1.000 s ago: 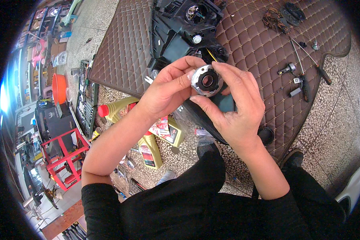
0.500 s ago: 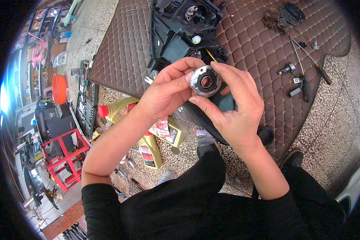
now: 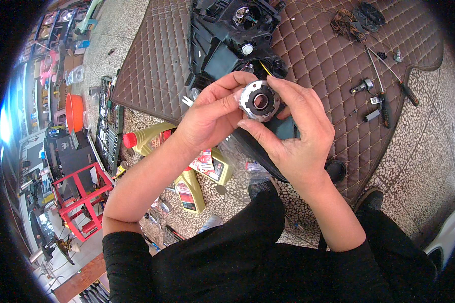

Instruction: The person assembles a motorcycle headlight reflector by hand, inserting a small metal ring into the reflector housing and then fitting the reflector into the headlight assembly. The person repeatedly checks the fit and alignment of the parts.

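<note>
A round silver-and-black ring-shaped part (image 3: 252, 100) with a hole through its centre is held up between both my hands. My left hand (image 3: 207, 113) grips its left side, the thumb lying against the rim. My right hand (image 3: 306, 134) is closed round the other side, thumb at the lower edge and fingers at the top. Beyond the hands lies a black headlight housing (image 3: 220, 38), its back side up, with round openings and a yellow wire (image 3: 266, 68). Its lower part is hidden behind my hands.
The housing rests on a brown quilted mat (image 3: 313, 40). On its right are screwdrivers (image 3: 385, 112), an LED bulb (image 3: 361, 87) and a strap (image 3: 346, 25). Yellow bottles (image 3: 189, 192) sit by my left forearm, near a tool case (image 3: 108, 126) and red frame (image 3: 83, 202).
The ring-shaped part has tilted slightly in my fingers, so its face shows a little differently. Both hands stay nearly in place.
</note>
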Tool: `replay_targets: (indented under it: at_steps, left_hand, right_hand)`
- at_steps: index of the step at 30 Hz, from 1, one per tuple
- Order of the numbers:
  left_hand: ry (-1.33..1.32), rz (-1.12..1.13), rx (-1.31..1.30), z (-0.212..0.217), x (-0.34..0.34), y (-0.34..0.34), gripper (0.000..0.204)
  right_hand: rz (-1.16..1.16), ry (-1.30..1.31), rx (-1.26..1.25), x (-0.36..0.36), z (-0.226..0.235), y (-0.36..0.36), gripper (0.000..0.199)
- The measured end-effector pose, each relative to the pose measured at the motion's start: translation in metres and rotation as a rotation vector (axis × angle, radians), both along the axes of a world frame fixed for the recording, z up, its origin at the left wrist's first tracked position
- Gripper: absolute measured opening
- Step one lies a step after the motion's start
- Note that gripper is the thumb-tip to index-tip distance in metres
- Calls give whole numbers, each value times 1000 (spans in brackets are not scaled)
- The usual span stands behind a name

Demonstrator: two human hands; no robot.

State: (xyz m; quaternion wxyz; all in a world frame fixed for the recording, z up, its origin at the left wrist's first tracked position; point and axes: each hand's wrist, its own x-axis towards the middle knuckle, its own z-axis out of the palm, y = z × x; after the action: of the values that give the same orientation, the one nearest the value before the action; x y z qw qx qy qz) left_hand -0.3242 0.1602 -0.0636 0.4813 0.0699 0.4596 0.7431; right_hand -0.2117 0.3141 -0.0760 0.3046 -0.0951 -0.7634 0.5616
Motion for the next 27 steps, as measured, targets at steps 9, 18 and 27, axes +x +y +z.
replay_targets:
  at_steps: [9,18,27]
  left_hand:
    - [37,33,-13,-1,3,0,51]
    - [32,-10,11,-4,0,-2,49]
    - [80,-21,-19,-4,0,-2,48]
  right_hand:
    - [-28,18,2,0,2,-1,65]
    - [-5,3,-26,-1,0,-1,66]
    - [-5,-21,-1,0,-2,0,63]
